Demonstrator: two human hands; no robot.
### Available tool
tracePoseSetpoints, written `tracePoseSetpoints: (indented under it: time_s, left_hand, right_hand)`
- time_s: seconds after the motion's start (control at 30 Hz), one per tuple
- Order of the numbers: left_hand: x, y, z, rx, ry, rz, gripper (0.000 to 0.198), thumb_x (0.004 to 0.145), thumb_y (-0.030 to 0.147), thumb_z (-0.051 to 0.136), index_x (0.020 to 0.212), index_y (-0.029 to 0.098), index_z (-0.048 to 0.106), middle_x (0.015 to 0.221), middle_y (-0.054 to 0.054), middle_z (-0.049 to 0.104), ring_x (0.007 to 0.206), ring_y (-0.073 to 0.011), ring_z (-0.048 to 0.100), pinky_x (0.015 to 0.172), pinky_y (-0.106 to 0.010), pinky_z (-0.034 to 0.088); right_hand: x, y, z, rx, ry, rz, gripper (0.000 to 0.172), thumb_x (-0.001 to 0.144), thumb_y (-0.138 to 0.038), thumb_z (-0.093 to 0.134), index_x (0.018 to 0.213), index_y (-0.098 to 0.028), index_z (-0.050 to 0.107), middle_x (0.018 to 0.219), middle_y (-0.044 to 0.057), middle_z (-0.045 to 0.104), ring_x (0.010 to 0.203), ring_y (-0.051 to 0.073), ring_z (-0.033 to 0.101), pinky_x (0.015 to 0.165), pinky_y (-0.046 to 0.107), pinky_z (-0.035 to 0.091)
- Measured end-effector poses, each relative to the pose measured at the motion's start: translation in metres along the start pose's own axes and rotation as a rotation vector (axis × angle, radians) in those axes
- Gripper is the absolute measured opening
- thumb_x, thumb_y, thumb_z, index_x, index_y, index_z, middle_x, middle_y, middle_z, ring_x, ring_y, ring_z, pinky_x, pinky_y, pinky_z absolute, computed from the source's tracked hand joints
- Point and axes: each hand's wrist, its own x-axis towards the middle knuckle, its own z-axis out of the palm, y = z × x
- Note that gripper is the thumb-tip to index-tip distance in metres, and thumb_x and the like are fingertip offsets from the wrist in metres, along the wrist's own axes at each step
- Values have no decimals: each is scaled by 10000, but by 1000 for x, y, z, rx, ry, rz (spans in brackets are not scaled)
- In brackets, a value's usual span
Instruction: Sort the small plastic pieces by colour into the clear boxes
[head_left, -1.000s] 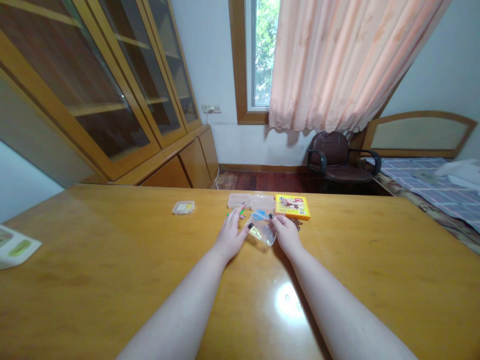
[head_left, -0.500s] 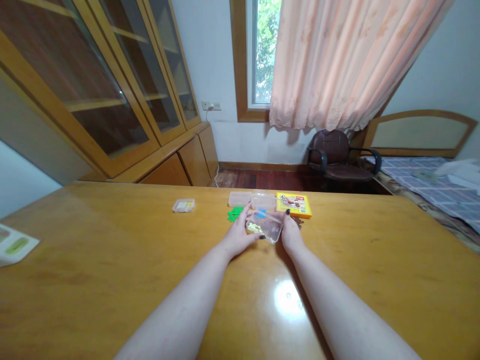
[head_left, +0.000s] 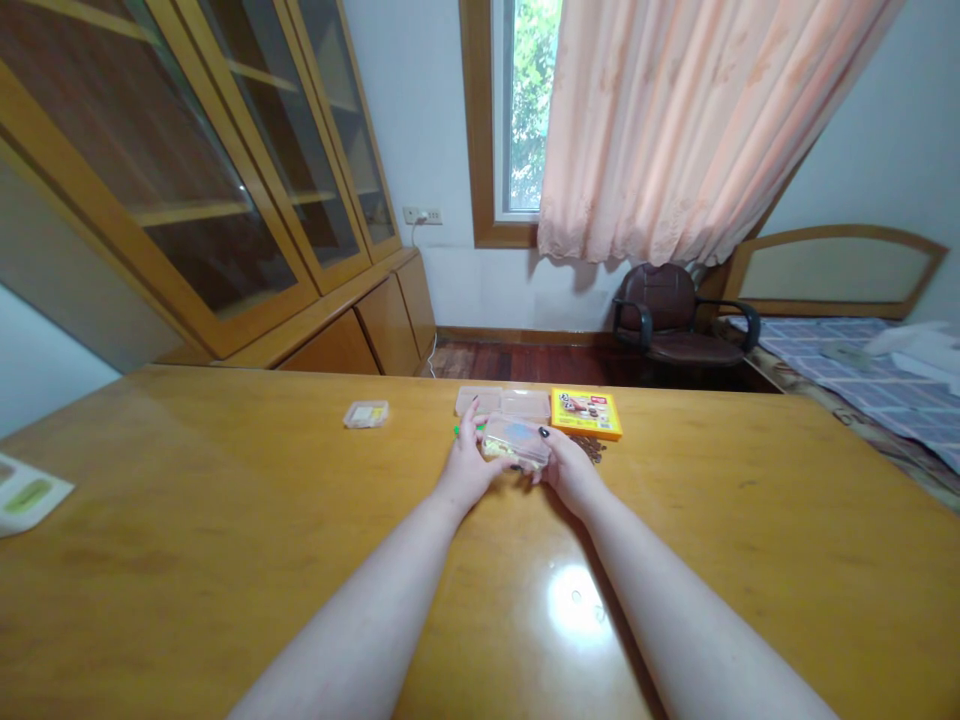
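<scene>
Between my two hands is a small clear plastic box with pale yellow pieces inside, its lid lying over it. My left hand grips the box's left end, thumb along the near side. At the right end my right hand holds it, with the thumb on the lid. Beyond the box, a bit of green shows past my left fingers, and blue shows through the plastic. Brown pieces lie on the table just past my right hand. Behind stands an open clear box, partly hidden.
A yellow box with printed pictures lies at the table's far side. Another small clear box sits to the left on the wooden table. At the left edge is a white object with a green patch. A chair stands beyond.
The lid has come down over the box of pale yellow pieces. My right hand has turned inward, its thumb now on top. The green pieces are now mostly hidden.
</scene>
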Motion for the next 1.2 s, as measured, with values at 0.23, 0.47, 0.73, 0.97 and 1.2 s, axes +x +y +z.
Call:
tracePoseSetpoints:
  time_s: [0.23,0.47,0.73,0.97,1.2]
  left_hand:
    - [2,-4,1,-110,-37,-24,999,591,202,754,1410,259,184,1260,-110,473,1001,-184,587,901,-345,459]
    - [5,-8,-1,-238,-69,-125,486,831,392,481,1240,132,443,898,-72,636,735,-153,607,695,-286,494]
    - [5,0,-3,-147,-62,-118,491,807,385,523,1238,166,434,642,51,516,510,-79,454,501,-187,352]
    - [4,5,-3,-187,-86,-77,610,831,346,506,1370,163,284,625,66,489,560,-85,439,573,-197,352]
    - [5,-2,-5,-129,-85,-42,549,845,349,495,1351,188,352,662,48,525,573,-93,473,591,-213,394]
  right_hand:
    - [-4,-2,2,34,-31,31,464,676,-350,631,1093,-170,535,710,37,663,505,142,585,403,224,446]
    - [-1,5,1,-109,138,-80,360,676,-320,629,990,-183,518,689,-2,644,428,101,532,401,213,428]
    - [-3,1,5,-150,119,-88,405,679,-292,603,1052,-188,484,605,-26,606,423,111,522,385,209,404]
    - [2,8,-2,-169,108,-119,453,705,-334,618,1112,-212,460,601,-39,581,414,96,494,375,195,371]
    - [0,7,0,-163,88,-107,468,719,-356,609,1134,-219,443,663,-33,584,442,96,495,420,218,398]
